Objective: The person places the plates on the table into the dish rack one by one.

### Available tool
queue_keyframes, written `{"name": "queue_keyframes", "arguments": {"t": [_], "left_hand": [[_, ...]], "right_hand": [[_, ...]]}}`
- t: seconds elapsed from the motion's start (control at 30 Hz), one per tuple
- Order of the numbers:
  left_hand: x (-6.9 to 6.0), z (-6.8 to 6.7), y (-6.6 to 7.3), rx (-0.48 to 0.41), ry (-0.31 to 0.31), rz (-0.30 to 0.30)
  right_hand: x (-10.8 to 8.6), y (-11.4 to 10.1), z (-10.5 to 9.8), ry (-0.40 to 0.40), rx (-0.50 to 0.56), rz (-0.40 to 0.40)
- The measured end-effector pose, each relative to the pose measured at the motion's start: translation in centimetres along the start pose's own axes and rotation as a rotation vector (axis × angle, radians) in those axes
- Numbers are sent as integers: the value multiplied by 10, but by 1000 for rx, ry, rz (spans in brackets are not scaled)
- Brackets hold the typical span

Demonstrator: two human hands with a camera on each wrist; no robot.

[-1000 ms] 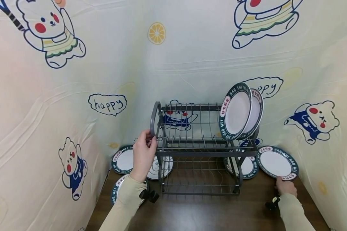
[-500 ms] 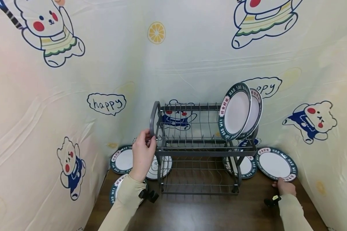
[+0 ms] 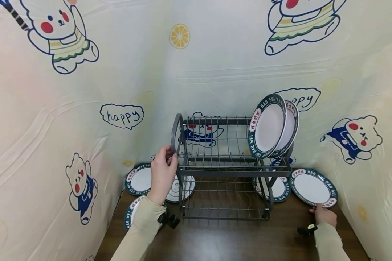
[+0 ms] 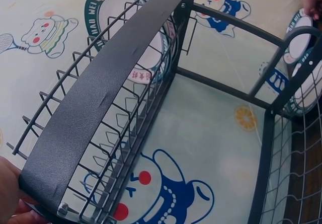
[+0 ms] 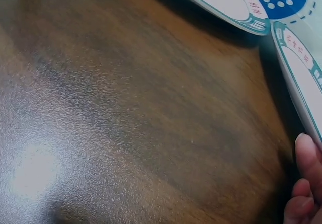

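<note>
Plate (image 3: 313, 187), brown table (image 3: 215, 239), seemingly cloth backdrop (image 3: 212, 65)

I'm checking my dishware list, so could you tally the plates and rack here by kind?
Dish rack: 1
Green-rimmed plates in the dish rack: 2
Green-rimmed plates outside it: 4
White plate with no green rim showing: 1
Total: 8
</note>
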State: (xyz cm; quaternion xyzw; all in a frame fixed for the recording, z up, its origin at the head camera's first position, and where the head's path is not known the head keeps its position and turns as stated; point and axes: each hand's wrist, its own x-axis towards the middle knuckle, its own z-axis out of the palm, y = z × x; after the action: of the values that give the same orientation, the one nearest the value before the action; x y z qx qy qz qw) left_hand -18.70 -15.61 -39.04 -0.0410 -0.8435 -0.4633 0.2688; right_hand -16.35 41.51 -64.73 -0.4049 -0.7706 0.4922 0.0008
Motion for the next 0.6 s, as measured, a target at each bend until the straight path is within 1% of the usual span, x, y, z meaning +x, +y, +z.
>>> {"name": "queue_keyframes", "arguments": {"t": [0.1,0.23,0.37,0.47,0.6], "left_hand": [[0,0,0,-3,3,2],[0,0,1,-1,-1,-2],[0,0,1,-2,-6,-11],[-1,0,1,-7,-4,-13],[0,0,1,-15,0,-8]], "right_hand": [[-1,3,-1,2,64,26],[-5,4,-1,15,121,45],[-8,5,0,26,184,49],[-6,7,1,35,228,45],[-3,11,3,41,313,46]]}}
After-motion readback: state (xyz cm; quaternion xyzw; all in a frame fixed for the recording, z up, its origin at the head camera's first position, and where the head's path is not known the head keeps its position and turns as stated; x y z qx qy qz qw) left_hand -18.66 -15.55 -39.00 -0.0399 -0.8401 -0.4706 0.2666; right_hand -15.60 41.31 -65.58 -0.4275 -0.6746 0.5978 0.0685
